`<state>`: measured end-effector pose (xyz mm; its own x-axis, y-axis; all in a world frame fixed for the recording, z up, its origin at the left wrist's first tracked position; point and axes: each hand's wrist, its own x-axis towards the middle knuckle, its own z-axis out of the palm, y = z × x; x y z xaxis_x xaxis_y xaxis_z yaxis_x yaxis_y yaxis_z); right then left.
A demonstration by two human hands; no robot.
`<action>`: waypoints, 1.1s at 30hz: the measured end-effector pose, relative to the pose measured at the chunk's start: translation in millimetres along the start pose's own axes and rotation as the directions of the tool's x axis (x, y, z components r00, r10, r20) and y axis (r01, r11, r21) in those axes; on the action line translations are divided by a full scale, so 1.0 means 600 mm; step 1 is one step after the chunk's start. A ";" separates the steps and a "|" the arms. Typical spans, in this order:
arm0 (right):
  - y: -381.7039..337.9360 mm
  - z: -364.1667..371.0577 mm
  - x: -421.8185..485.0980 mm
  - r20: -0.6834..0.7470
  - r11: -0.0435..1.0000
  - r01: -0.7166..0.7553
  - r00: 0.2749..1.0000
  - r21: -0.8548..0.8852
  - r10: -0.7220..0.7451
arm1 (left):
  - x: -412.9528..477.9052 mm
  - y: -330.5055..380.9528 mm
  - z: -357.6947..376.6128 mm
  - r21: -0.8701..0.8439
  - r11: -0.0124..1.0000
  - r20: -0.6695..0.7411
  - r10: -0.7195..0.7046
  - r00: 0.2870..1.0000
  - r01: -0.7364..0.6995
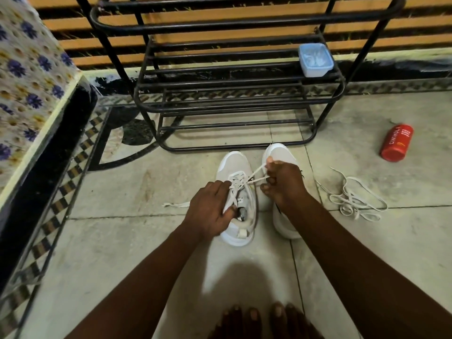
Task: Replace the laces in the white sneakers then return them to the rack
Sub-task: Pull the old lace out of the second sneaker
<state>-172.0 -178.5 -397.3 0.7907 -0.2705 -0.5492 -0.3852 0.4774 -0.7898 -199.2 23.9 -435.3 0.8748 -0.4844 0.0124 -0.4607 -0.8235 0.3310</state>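
Left sneaker (232, 162) and right sneaker (281, 152) sit side by side on floor (122, 241), toes just before rack (220, 94). Left hand (210, 209) grips left sneaker. Right hand (283, 184), over right sneaker, pinches lace (256, 173) coming from left sneaker. Loose lace (354, 199) lies right of right sneaker, bottle (396, 142) lying further right and back. Container (315, 59) on rack shelf, right end.

The tiled floor (122, 241) bears white sneakers (234, 165), loose laces (354, 199), a red bottle (396, 142), a rack (244, 21).
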 end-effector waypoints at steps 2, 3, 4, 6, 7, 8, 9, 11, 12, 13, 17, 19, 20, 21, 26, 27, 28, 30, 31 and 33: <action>-0.006 -0.016 0.005 0.211 0.859 0.304 0.949 -0.413 -0.234 | -0.003 -0.003 0.000 -0.008 1.000 0.001 0.013 1.000 -0.013; -0.010 -0.023 0.004 0.383 0.621 0.495 0.868 -0.608 -0.316 | -0.004 -0.004 0.000 -0.008 1.000 0.000 0.017 1.000 -0.017; -0.012 -0.028 0.006 0.507 0.386 0.599 0.800 -0.701 -0.321 | -0.003 -0.006 -0.001 -0.007 1.000 0.001 0.021 1.000 -0.021; -0.018 -0.034 0.004 0.638 0.139 0.698 0.704 -0.702 -0.311 | -0.002 -0.006 0.000 -0.006 1.000 -0.004 0.028 1.000 -0.028; -0.018 -0.035 0.005 0.669 0.107 0.744 0.647 -0.660 -0.366 | -0.001 -0.006 0.001 -0.009 1.000 -0.006 0.028 1.000 -0.028; -0.015 -0.035 0.004 0.654 0.117 0.764 0.611 -0.634 -0.446 | -0.001 -0.006 0.001 -0.012 1.000 -0.009 0.025 1.000 -0.025; -0.013 -0.033 0.004 0.564 0.241 0.754 0.628 -0.611 -0.535 | 0.000 -0.005 0.003 -0.017 1.000 -0.014 0.020 1.000 -0.020; -0.019 -0.026 0.003 0.170 0.783 0.509 0.860 -0.357 -0.481 | 0.001 -0.003 0.004 -0.023 1.000 -0.014 0.012 1.000 -0.013; -0.022 -0.022 0.001 0.036 0.938 0.322 0.947 -0.128 -0.320 | 0.001 -0.002 0.004 -0.024 1.000 -0.014 0.010 1.000 -0.010; -0.025 -0.018 0.001 0.012 0.982 0.188 0.982 0.029 -0.188 | 0.001 -0.003 0.004 -0.024 1.000 -0.019 0.007 1.000 -0.008; -0.033 -0.019 -0.003 0.219 0.943 0.279 0.946 -0.183 -0.238 | 0.000 -0.003 0.000 -0.021 0.999 -0.011 0.024 1.000 -0.024; -0.033 -0.026 -0.006 0.441 0.648 0.540 0.834 -0.537 -0.331 | 0.000 -0.003 -0.002 -0.028 0.999 -0.013 0.027 1.000 -0.027; -0.031 -0.030 -0.007 0.579 0.345 0.657 0.753 -0.670 -0.312 | 0.000 -0.003 -0.002 -0.030 0.999 -0.016 0.027 1.000 -0.027; -0.028 -0.032 -0.007 0.689 0.067 0.720 0.683 -0.691 -0.240 | 0.000 -0.001 -0.002 -0.032 0.999 -0.019 0.025 1.000 -0.026; -0.039 -0.030 -0.002 0.794 -0.412 0.730 0.607 -0.545 0.025 | -0.001 -0.001 -0.003 -0.032 0.999 -0.005 0.021 1.000 -0.021; -0.043 -0.030 -0.002 0.794 -0.438 0.725 0.606 -0.531 0.041 | 0.000 -0.001 -0.002 -0.033 0.999 -0.003 0.024 1.000 -0.024; -0.044 -0.030 -0.003 0.813 -0.452 0.731 0.582 -0.512 0.020 | 0.000 -0.002 -0.002 -0.033 0.999 -0.003 0.027 1.000 -0.027; -0.043 -0.029 -0.011 0.852 -0.507 0.702 0.502 -0.500 -0.147 | 0.001 -0.003 0.000 -0.033 0.999 -0.006 0.032 0.999 -0.032; -0.043 -0.029 -0.015 0.841 -0.529 0.657 0.467 -0.537 -0.274 | 0.002 -0.002 0.002 -0.031 0.999 -0.006 0.034 0.999 -0.035; -0.051 -0.023 -0.016 0.722 -0.419 0.605 0.440 -0.678 -0.533 | 0.000 -0.004 0.002 -0.024 0.999 -0.002 0.036 0.999 -0.036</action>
<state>-174.5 -202.3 -371.8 0.8971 0.2302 0.3771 0.3170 -0.9300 -0.1863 -198.2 25.3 -437.3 0.8578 -0.5133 0.0261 -0.4883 -0.7981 0.3531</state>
